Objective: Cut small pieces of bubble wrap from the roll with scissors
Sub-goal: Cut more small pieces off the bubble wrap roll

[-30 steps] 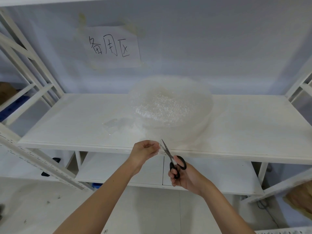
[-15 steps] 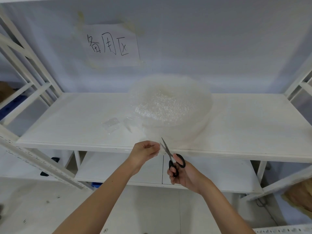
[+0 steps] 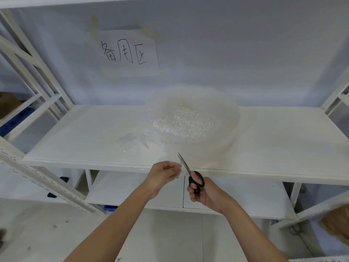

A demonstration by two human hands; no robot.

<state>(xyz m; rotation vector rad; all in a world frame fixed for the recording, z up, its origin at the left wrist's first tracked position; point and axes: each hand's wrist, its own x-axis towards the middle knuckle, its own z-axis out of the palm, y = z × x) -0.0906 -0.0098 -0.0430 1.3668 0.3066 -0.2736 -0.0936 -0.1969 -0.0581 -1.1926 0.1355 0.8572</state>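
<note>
Two hands at shelf edge (image 3: 117,165): left hand (image 3: 164,173) pinching bubble wrap (image 3: 174,159), right hand (image 3: 204,193) gripping scissors (image 3: 190,173) (blades together).

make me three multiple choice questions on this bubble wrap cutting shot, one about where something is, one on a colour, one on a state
1. Where does the bubble wrap roll stand?
A. on the floor
B. on the top white shelf
C. on the lower shelf

2. What colour are the handles of the scissors?
A. black
B. red
C. yellow

3. What is the left hand doing?
A. resting flat on the shelf
B. hanging idle
C. pinching the loose end of the wrap beside the blades

Answers:
1. B, the roll sits on the upper board, in front of the paper sign.
2. A, the loops in the right hand are black.
3. C, its fingers are curled on the clear sheet just left of the blades.
</note>
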